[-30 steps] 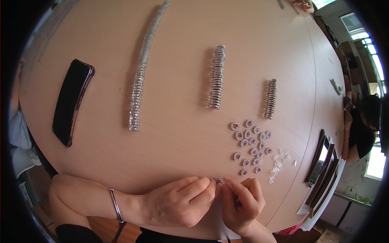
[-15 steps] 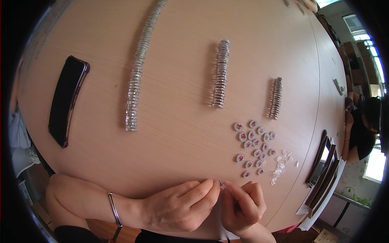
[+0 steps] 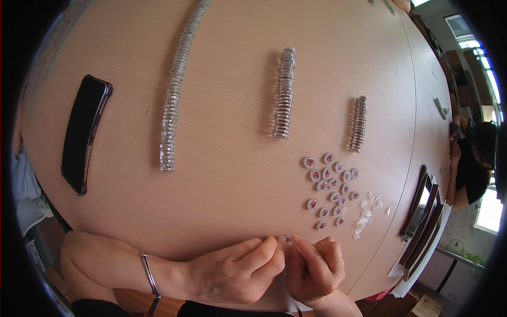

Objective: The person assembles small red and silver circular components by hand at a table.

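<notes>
At the near edge of the table, my left hand (image 3: 235, 272) and my right hand (image 3: 317, 267) meet at the fingertips. Both are closed in a pinch around a small piece (image 3: 288, 239) with a clear edge and a dark reddish spot; fingers cover most of it. Ahead and to the right lie several small round clear discs (image 3: 315, 175) with red centres, spread loosely. Beside them is a patch of thin clear film scraps (image 3: 363, 217). Farther off, more discs stand on edge in a short row (image 3: 359, 124), a middle row (image 3: 284, 92) and a long row (image 3: 177, 79).
A dark phone (image 3: 84, 134) in a case lies at the left. On the right, by the table edge, are a dark-framed device (image 3: 415, 203) and brown flat boards (image 3: 426, 230). Another person in black (image 3: 465, 174) sits at the far right. A seam crosses the table.
My fingertips have shifted slightly, and a little more of the pinched piece's dark reddish spot shows. The view has moved a bit; the rows and loose discs lie as before.
</notes>
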`<action>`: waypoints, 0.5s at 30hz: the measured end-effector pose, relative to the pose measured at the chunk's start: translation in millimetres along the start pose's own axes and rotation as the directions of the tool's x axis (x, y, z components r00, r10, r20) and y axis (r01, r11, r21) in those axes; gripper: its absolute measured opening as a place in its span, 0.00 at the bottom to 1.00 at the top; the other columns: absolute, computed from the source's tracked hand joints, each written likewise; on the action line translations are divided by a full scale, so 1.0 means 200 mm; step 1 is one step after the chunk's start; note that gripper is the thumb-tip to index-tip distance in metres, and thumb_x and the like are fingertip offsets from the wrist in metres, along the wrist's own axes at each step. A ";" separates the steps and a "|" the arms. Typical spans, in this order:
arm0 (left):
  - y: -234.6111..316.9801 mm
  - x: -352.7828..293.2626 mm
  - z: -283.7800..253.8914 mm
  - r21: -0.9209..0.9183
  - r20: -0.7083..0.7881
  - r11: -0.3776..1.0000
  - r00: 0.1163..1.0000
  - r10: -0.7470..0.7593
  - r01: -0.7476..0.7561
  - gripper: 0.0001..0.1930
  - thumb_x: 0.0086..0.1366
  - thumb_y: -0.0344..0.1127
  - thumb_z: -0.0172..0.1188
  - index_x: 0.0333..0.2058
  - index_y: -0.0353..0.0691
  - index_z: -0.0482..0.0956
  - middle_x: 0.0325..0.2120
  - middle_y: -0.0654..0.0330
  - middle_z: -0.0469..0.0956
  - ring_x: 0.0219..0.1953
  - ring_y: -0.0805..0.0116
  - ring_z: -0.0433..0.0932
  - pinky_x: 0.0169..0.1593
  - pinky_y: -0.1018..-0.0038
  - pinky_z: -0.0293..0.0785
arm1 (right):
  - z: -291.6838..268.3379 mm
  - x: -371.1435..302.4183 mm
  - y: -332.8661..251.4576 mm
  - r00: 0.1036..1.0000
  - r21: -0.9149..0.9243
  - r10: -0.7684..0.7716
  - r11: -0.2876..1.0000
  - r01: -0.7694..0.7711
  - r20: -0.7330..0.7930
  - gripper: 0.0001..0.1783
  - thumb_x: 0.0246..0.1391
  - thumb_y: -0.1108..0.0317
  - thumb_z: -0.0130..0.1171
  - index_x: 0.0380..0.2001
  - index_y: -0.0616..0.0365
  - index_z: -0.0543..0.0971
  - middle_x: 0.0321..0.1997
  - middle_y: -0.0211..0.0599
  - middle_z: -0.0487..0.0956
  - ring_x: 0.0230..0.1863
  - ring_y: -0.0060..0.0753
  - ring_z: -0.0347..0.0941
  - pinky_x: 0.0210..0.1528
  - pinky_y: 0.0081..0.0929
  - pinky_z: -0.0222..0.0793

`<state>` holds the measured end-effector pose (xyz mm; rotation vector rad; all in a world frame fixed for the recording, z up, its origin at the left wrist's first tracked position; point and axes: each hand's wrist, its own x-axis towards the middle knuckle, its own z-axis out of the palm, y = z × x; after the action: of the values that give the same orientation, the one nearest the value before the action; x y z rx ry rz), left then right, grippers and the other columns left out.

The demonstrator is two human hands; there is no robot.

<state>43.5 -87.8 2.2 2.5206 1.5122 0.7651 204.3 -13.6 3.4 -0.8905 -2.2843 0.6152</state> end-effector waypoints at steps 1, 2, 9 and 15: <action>0.00 0.00 0.00 -0.003 0.000 1.000 1.000 -0.001 0.001 0.16 0.51 0.32 0.53 0.34 0.23 0.78 0.34 0.51 0.74 0.42 0.60 0.73 0.47 0.73 0.75 | 0.00 0.00 0.00 1.000 -0.001 0.002 1.000 -0.002 0.002 0.17 0.32 0.86 0.61 0.31 0.64 0.83 0.18 0.32 0.69 0.14 0.24 0.62 0.15 0.19 0.58; 0.00 0.00 0.01 0.011 0.005 1.000 1.000 0.004 -0.004 0.16 0.51 0.33 0.53 0.33 0.23 0.78 0.34 0.51 0.74 0.42 0.59 0.73 0.48 0.73 0.74 | 0.01 0.00 0.00 0.999 -0.027 -0.036 0.999 0.037 0.004 0.18 0.30 0.86 0.61 0.31 0.65 0.83 0.19 0.32 0.70 0.14 0.24 0.62 0.15 0.19 0.58; 0.01 -0.01 0.01 0.052 0.016 0.998 1.000 0.018 -0.019 0.16 0.52 0.33 0.53 0.33 0.24 0.78 0.35 0.52 0.74 0.43 0.59 0.73 0.49 0.72 0.73 | 0.00 0.00 -0.01 0.987 -0.088 -0.145 0.985 0.151 0.062 0.26 0.19 0.83 0.57 0.33 0.68 0.83 0.25 0.34 0.72 0.17 0.26 0.63 0.16 0.19 0.59; 0.01 -0.01 0.00 0.062 0.044 0.998 0.999 0.030 -0.032 0.15 0.53 0.32 0.52 0.33 0.24 0.78 0.35 0.52 0.74 0.43 0.59 0.73 0.50 0.72 0.73 | -0.02 0.00 0.01 0.989 -0.008 -0.120 0.993 0.122 0.084 0.25 0.21 0.84 0.59 0.33 0.66 0.83 0.22 0.33 0.70 0.16 0.25 0.63 0.16 0.19 0.58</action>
<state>44.7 -90.5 2.4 2.5937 1.5096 0.6726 207.8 -11.2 4.7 -0.7382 -2.3991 0.5947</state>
